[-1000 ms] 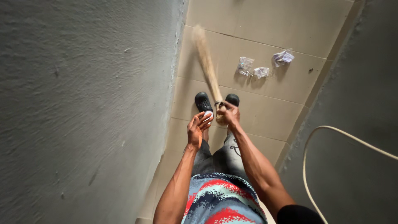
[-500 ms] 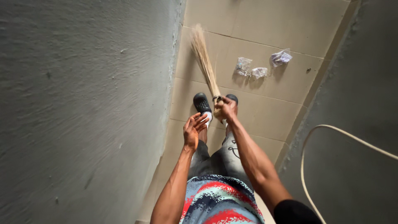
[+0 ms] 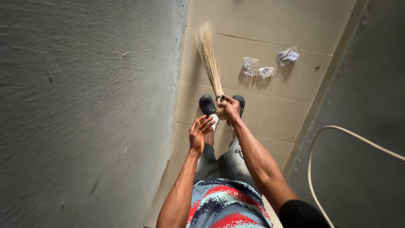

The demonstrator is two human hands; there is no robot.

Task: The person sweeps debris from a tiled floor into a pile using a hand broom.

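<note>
My right hand [image 3: 230, 109] grips the bound end of a straw hand broom [image 3: 209, 59], whose bristles point away over the tiled floor [image 3: 274, 109] toward the left wall. Just below and left of it, my left hand [image 3: 198, 133] is held with its fingers spread and nothing in it, close to the broom's butt end. Beneath the hands are my two black shoes [image 3: 207, 104]. Three crumpled clear plastic wrappers [image 3: 265, 72] lie on the tiles to the right of the bristles.
A rough grey wall [image 3: 84, 105] runs along the left and another grey wall [image 3: 363, 105] along the right, leaving a narrow tiled passage. A pale cable [image 3: 314, 143] loops across the right wall.
The broom's bristles swung slightly left and back toward the wall base. My left hand drew away from the broom's end and opened; my right hand kept its grip.
</note>
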